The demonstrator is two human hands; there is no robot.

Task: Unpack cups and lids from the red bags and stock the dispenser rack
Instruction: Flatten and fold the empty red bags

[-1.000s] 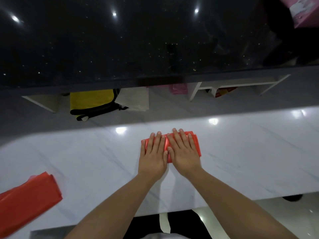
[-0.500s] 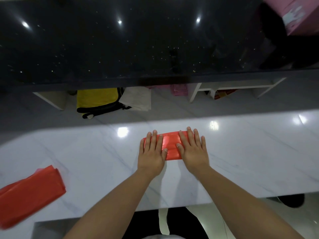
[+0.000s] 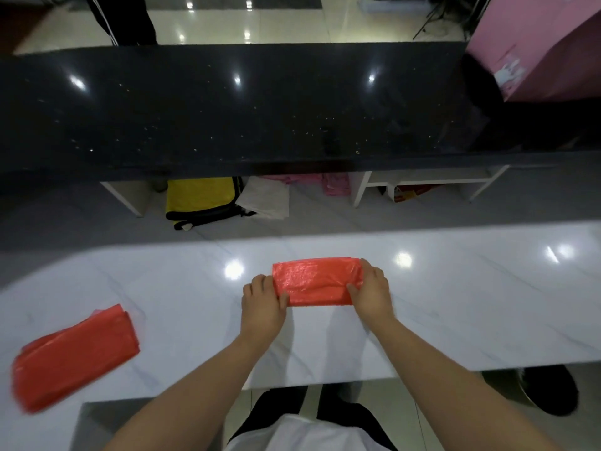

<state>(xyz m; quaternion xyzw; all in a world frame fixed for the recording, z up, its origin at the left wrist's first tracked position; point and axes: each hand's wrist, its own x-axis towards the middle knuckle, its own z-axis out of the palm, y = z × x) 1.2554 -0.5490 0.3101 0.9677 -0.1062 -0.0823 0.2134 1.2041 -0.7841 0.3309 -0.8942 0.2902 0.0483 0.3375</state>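
left hand (image 3: 262, 304) pinching the near-left end of the folded red bag (image 3: 317, 281), thumb on top and fingers curled at its edge; right hand (image 3: 374, 292) clamped on the right end the same way, thumb over the near corner. bag lying flat toward the middle of the white counter (image 3: 471, 304), closer to its far edge than the near one. second red bag (image 3: 74, 356) resting well apart, at the near-left corner, loosely folded and blurred. no cups, lids or dispenser rack anywhere in view.

likely risks: thin film slipping out of either pinch on the glossy top, folds springing open once let go, trapped air puffing the packet, or a sharp tug stretching or tearing the plastic.

held bag: crinkled, shiny, thin red plastic, pressed into a neat rectangle. other bag: softer, bulkier slab with ragged layered edges. counter: polished, pale, faintly veined stone, throwing back lamp spots. beyond it, dark speckled glossy ledge (image 3: 260, 118).
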